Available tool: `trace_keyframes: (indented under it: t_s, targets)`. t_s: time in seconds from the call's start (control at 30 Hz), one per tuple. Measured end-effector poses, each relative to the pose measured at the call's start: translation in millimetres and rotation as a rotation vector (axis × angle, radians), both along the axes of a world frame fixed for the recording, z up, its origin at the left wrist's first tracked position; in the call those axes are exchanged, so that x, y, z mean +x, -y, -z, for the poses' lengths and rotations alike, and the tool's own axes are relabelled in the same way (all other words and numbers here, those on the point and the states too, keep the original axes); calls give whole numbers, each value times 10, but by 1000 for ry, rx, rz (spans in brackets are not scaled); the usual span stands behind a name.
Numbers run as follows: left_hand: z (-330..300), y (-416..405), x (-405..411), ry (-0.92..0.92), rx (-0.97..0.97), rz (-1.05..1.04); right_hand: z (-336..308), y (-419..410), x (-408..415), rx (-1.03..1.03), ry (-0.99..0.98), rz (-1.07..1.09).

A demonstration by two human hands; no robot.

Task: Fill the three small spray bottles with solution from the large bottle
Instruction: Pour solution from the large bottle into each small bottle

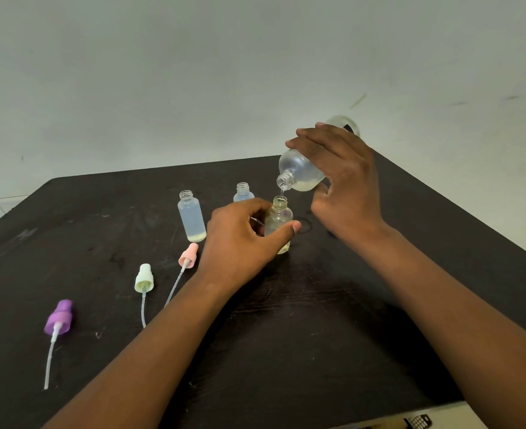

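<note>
- We hold the large bottle in our right hand, fingers curled over its body, tilted with its open neck pointing down and toward us.
- A thin stream of solution runs from that neck into the mouth of the small bottle being filled, which stands upright on the dark table directly below the neck.
- Our left hand steadies this small bottle, thumb across its front and fingers curled round its far side.
- Fill level here: a shallow yellowish layer shows at the base; most of the body reads as clear. We judge this bottle to be at an early stage of filling.
- The tall small bottle stands uncapped to the left, apart from the hands. Pale liquid appears to reach near its shoulder; we judge it filled.
- The third small bottle stands behind our left hand, largely hidden. Its bluish body suggests liquid, but we cannot confirm the level.
- Three spray heads with dip tubes lie loose on the table to the left: the pink spray head, the pale green spray head and the purple spray head.
- Remaining work, as judged: complete the current pour and verify the third bottle.
</note>
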State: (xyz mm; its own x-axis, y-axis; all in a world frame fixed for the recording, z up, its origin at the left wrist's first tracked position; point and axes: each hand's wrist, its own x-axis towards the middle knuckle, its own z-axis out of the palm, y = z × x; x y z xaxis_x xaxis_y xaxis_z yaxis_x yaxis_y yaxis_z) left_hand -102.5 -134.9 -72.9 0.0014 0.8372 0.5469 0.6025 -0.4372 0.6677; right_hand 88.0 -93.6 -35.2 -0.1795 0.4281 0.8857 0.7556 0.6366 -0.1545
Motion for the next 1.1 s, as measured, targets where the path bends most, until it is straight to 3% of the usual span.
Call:
trace_keyframes:
  t_s: [1.1]
  targets:
    - [1, 1, -8, -22, -3, 5, 2, 6, -6, 13, 12, 12]
